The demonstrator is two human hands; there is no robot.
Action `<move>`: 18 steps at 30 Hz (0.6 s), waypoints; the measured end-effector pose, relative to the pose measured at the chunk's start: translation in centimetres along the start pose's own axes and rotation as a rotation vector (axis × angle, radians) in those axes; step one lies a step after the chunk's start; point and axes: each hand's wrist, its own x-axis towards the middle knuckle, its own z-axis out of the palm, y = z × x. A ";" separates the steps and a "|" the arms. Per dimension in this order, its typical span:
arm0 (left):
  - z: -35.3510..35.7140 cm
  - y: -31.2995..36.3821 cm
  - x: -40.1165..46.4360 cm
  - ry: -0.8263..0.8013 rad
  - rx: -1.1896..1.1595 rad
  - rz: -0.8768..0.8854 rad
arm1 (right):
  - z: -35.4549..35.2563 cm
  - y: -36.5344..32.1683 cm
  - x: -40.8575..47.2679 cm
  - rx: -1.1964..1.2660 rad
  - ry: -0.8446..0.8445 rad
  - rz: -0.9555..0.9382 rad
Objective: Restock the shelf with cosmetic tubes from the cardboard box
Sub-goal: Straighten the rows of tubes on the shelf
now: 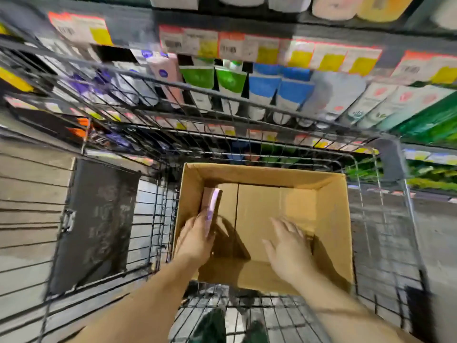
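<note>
Box: the open brown cardboard box [331,219] is sitting in the wire trolley [158,214], looking almost emptied.
Left hand [195,240]: its grip is closing round a pale pink cosmetic tube [211,206] inside the box.
Right hand [288,248]: fingers are spreading loose, holding nothing.
Shelf [247,105]: rows of tubes are standing nearly full; this tube is awaiting placement.

The cardboard box [262,184] sits inside the wire cart [158,219], open side up. Both hands reach into it: the left hand [195,238] at the box's left wall holding a tube [211,206], the right hand [289,248] toward the right. Behind the cart stands the shelf [247,33], tubes ranged along it.
</note>
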 end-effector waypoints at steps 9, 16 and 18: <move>5.9 -0.2 3.8 0.044 -0.076 -0.160 | 4.4 2.5 3.3 0.040 0.006 0.034; 3.8 2.7 0.9 -0.163 -0.615 -0.185 | 1.9 2.3 2.6 0.138 -0.018 0.088; 1.6 4.7 -0.8 -0.214 -0.683 -0.046 | 0.3 1.2 1.9 0.310 -0.078 0.145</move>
